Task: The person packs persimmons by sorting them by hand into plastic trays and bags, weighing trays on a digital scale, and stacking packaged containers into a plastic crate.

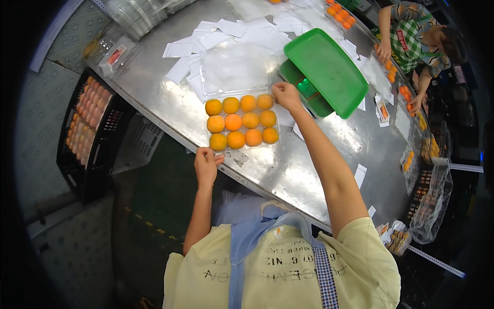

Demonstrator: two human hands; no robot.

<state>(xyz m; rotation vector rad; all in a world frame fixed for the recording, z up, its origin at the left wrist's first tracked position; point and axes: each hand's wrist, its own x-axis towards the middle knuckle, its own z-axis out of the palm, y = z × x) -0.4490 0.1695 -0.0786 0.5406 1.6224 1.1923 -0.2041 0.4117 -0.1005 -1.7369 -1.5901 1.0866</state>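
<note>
A clear plastic clamshell box (243,149) lies on the metal table with its lid (234,67) folded back away from me. Several oranges (233,122) fill its base in three rows. My left hand (207,166) has its fingers closed at the box's near left corner, by the table edge. At the far right corner, near the hinge, my right hand (286,96) pinches the rim. Just beyond that hand stands a scale (309,88) with a lit green display, topped by a green tray (329,72).
White paper slips (252,31) lie scattered behind the box. Stacked clear boxes (136,15) stand at the far left. A black crate (87,134) of wrapped fruit is on the floor to the left. Across the table, a co-worker (411,46) handles orange fruit.
</note>
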